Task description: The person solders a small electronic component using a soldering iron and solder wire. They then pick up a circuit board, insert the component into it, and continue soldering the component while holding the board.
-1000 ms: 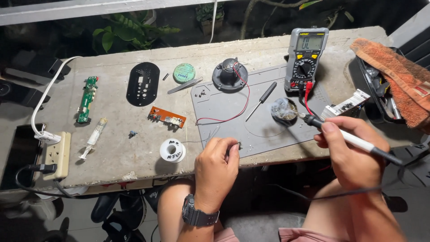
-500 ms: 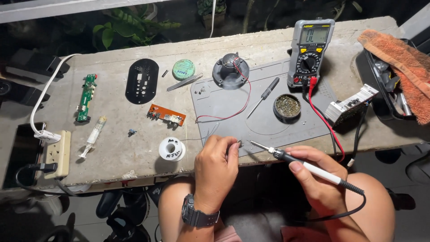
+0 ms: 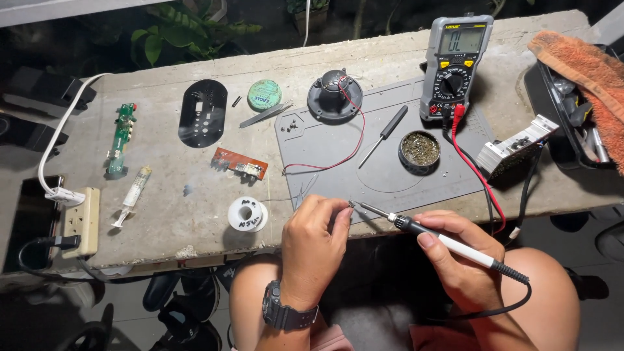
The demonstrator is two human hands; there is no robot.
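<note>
My left hand (image 3: pixel 314 242) rests at the front edge of the grey work mat (image 3: pixel 390 170), fingers pinched on a tiny part or wire end too small to make out. My right hand (image 3: pixel 458 257) grips a soldering iron (image 3: pixel 429 235) with a white handle; its metal tip points left and almost touches my left fingertips. A thin red and black wire (image 3: pixel 344 146) runs from near my left hand back to a small round black speaker (image 3: pixel 335 96) at the mat's far edge. A spool of solder (image 3: pixel 247 214) stands just left of my left hand.
On the mat lie a small screwdriver (image 3: pixel 385 134) and a tin of brass tip-cleaning wool (image 3: pixel 419 149). A multimeter (image 3: pixel 455 66) stands behind with red and black leads. Left are an orange circuit board (image 3: pixel 238 164), green board (image 3: pixel 119 138), syringe (image 3: pixel 132 195), power strip (image 3: pixel 78 221).
My right hand has swung the soldering iron from the brass wool tin at the right down and left to my left fingertips. My left hand has stayed put.
</note>
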